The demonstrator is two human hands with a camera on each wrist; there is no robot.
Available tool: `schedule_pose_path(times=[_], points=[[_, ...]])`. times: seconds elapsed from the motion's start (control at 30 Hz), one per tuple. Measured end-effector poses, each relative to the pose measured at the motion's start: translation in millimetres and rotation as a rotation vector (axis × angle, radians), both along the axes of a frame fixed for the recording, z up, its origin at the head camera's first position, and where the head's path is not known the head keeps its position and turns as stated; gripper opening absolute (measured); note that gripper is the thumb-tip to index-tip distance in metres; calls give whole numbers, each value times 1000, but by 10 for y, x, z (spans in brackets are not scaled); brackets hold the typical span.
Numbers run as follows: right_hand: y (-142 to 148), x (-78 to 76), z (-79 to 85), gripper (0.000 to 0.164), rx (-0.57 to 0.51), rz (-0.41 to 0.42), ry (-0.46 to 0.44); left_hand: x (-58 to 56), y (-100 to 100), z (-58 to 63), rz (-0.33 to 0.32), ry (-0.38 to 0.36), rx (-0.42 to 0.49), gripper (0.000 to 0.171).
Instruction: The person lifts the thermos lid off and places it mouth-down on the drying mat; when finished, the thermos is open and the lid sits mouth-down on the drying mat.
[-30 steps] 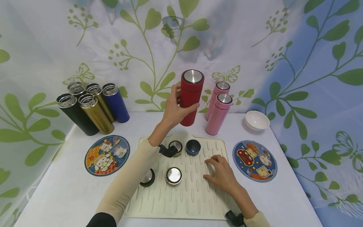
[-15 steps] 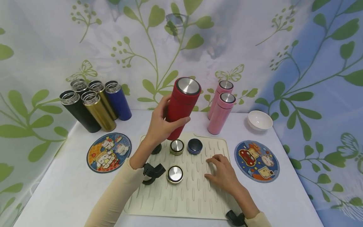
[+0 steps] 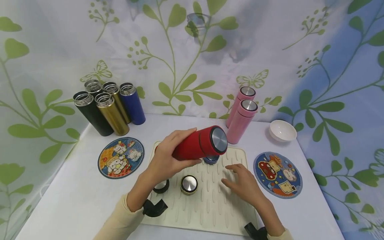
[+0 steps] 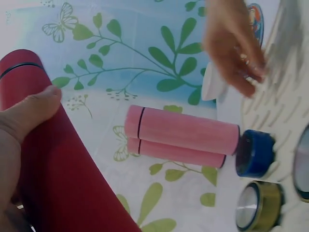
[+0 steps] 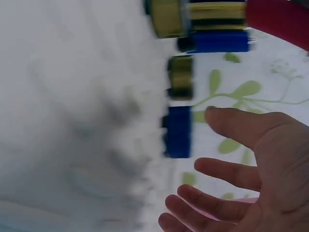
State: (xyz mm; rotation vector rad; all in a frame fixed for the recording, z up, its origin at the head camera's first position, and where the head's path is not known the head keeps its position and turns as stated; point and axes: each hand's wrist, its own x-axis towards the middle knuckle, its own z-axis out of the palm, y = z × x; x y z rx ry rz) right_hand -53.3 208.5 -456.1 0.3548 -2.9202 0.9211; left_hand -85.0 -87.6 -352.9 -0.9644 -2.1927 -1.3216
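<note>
My left hand (image 3: 168, 156) grips a red thermos (image 3: 195, 145) round its body, tipped almost onto its side with the steel-topped lid end to the right. It is held over the cream ridged mat (image 3: 210, 213). In the left wrist view the thumb lies along the thermos (image 4: 72, 159). My right hand (image 3: 244, 185) hovers over the mat's right side, fingers spread and nothing in them. Loose lids stand on the mat: a gold one (image 3: 189, 184), a black one (image 3: 161, 186) and a blue one (image 3: 211, 159), partly behind the thermos. Another gold lid (image 4: 260, 208) shows in the left wrist view.
Several lidless bottles, including a black one (image 3: 93, 113), a gold one (image 3: 112, 115) and a blue one (image 3: 132, 105), stand at back left. Two pink thermoses (image 3: 241, 120) and a white bowl (image 3: 283, 131) are at back right. Round cartoon mats (image 3: 121, 158) flank the ridged mat.
My left hand has brought the red thermos down and nearer from the back, tilting it from upright to nearly lying, lid end right. The right hand has stayed about where it was.
</note>
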Motion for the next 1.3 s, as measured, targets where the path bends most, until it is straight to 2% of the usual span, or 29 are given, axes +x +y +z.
schedule_pose_path(times=[0.13, 0.27, 0.37, 0.43, 0.53, 0.7, 0.8, 0.9, 1.03, 1.13, 1.3], points=[[-48, 77, 294, 49, -162, 40, -21, 154, -51, -76, 81, 40, -107, 83], [-148, 179, 657, 50, -433, 170, -83, 265, -72, -152, 137, 78, -179, 82], [-240, 253, 881, 54, -580, 254, -93, 321, -69, -193, 160, 96, -221, 81], [-307, 279, 986, 56, -623, 267, -106, 342, -61, -222, 175, 121, -249, 79], [-415, 285, 1091, 53, -597, 202, -164, 361, -46, -268, 198, 156, -293, 81], [-555, 253, 1163, 44, -522, 72, -305, 392, -19, -336, 222, 195, -363, 82], [-598, 236, 1161, 40, -508, 47, -325, 401, -13, -359, 225, 207, -373, 82], [-611, 224, 1143, 37, -506, 69, -294, 398, -22, -373, 225, 217, -361, 82], [-600, 217, 1095, 35, -530, 139, -245, 382, -46, -375, 225, 232, -356, 79], [-583, 218, 1052, 34, -557, 181, -236, 368, -62, -374, 220, 233, -365, 77], [-550, 225, 992, 35, -542, 218, -224, 361, -78, -370, 207, 231, -382, 75]])
